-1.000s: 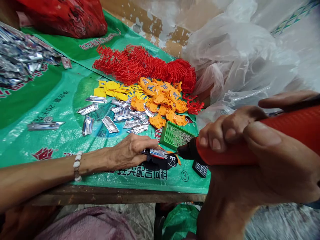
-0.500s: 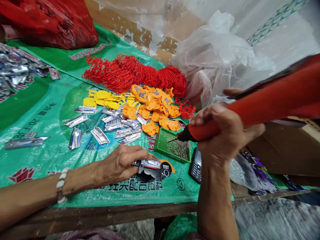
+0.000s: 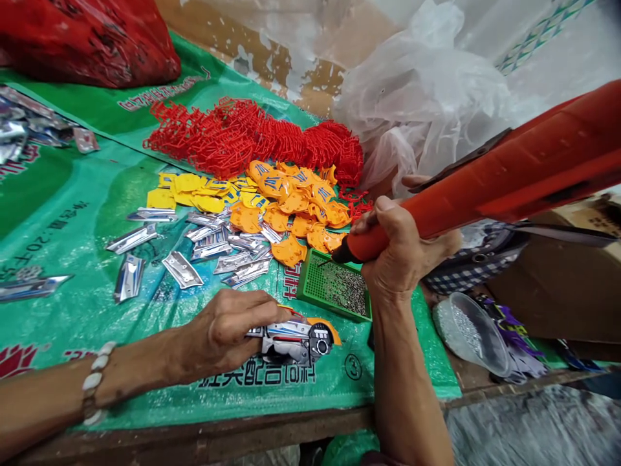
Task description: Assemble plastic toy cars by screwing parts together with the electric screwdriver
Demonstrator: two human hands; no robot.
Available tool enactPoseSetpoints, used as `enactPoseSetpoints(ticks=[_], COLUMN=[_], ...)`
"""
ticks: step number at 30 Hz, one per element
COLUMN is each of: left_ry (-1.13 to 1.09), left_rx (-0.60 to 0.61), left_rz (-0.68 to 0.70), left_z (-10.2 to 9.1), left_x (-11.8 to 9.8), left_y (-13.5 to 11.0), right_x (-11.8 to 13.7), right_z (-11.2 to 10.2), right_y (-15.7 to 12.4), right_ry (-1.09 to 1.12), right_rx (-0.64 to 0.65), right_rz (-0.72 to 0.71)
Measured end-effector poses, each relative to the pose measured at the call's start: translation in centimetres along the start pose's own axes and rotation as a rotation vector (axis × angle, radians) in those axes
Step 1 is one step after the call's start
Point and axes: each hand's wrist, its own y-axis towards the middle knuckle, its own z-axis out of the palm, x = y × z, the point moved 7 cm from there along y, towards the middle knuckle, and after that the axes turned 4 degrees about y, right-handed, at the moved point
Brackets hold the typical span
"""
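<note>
My left hand (image 3: 237, 330) has its fingers closed on the left end of a grey-and-black toy piece (image 3: 295, 342), which lies near the front edge of the surface (image 3: 266, 427). My right hand (image 3: 400, 249) has its fingers wrapped round the front of a red power screwdriver (image 3: 485, 188), its tip over the green tray (image 3: 332, 309) of screws. That tray stands just behind the toy piece, toward the right.

Farther back are heaped orange parts (image 3: 291, 204), with yellow parts (image 3: 194, 186) left of them, silver pieces (image 3: 182, 268) scattered in front and red frames (image 3: 228, 145) toward the back edge. Clear plastic sheeting (image 3: 427, 84) bulks behind the screwdriver; right of my forearm, a clear tub (image 3: 444, 323) sits by the front edge. A strip of green sheet (image 3: 160, 406) shows between toy piece and front edge.
</note>
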Motion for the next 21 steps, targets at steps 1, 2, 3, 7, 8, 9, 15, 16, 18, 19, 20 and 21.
enactPoseSetpoints(ticks=[1,2,3,7,8,9,15,16,18,19,20,21], left_ry=[-0.001,0.0,0.003,0.014,0.014,0.014,0.043,0.045,0.04,0.036,0.032,0.029], left_rx=[0.003,0.001,-0.001,-0.007,-0.008,-0.01,0.006,0.01,0.018,0.023,0.025,0.025], left_rz=[-0.001,0.0,0.004,0.011,0.009,0.009,0.012,0.012,0.009,0.005,0.003,0.002], left_z=[0.04,0.05,0.04,-0.12,-0.17,-0.22,-0.27,-0.24,-0.16,-0.09,-0.02,0.04], left_x=[0.04,0.04,0.01,-0.17,-0.19,-0.23,-0.32,-0.32,-0.28,-0.23,-0.18,-0.14], left_y=[-0.03,-0.03,-0.01,0.23,0.29,0.33,0.41,0.4,0.35,0.32,0.29,0.26], right_x=[-0.07,-0.14,-0.21,-0.36,-0.39,-0.41,-0.44,-0.44,-0.46,-0.48,-0.51,-0.52], right_z=[-0.03,-0.06,-0.1,-0.25,-0.28,-0.3,-0.27,-0.28,-0.29,-0.29,-0.28,-0.28], right_y=[-0.01,-0.03,-0.04,-0.06,-0.04,-0.03,0.07,0.07,0.05,0.03,0.01,-0.01], right_ry=[-0.006,-0.019,-0.039,-0.088,-0.08,-0.063,-0.045,-0.053,-0.066,-0.07,-0.07,-0.067], right_rx=[0.002,0.005,0.007,0.01,0.006,0.003,0.002,0.001,0.001,0.002,0.002,0.003], right_rz=[0.001,0.004,0.008,0.013,0.015,0.018,0.025,0.024,0.023,0.024,0.026,0.026])
